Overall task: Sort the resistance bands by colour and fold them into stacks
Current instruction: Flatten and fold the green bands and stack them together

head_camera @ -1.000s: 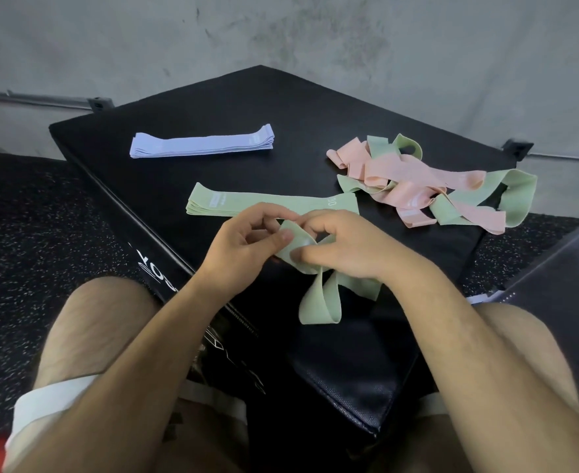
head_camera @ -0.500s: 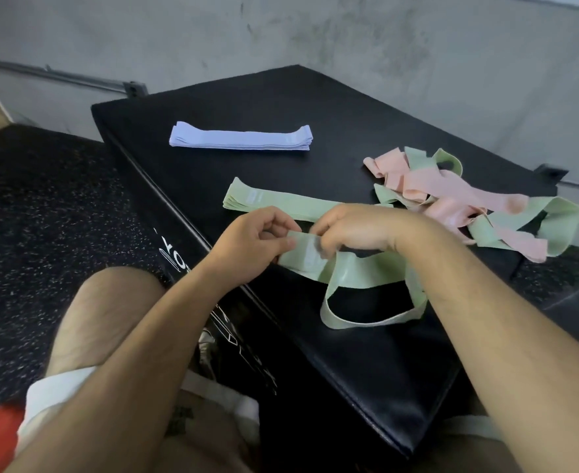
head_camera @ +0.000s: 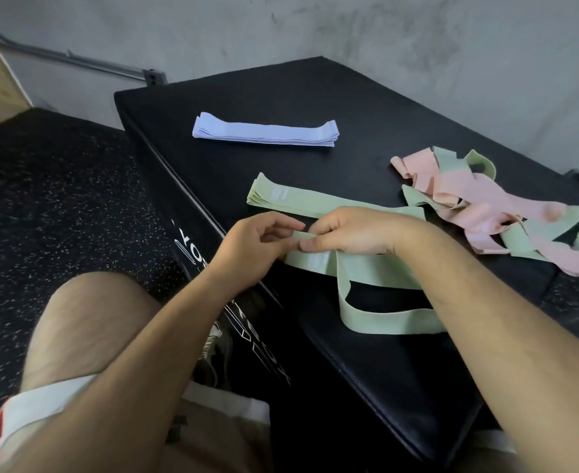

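My left hand (head_camera: 257, 247) and right hand (head_camera: 352, 233) meet near the left edge of the black padded box (head_camera: 366, 97). The fingers of both pinch one end of a pale green flat elastic band (head_camera: 383, 319). A second ago the band was bunched and twisted; now it lies open as a loop by the near edge. I judge it ready to flatten onto the folded green band stack (head_camera: 301, 199) just behind. A tangle of pink and green bands (head_camera: 486, 206) waits at the right edge.

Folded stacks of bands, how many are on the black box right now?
2. The lilac stack lies at the far side of the box; the green stack lies nearer, partly hidden behind the right hand. The tangled pile on the right is unfolded.
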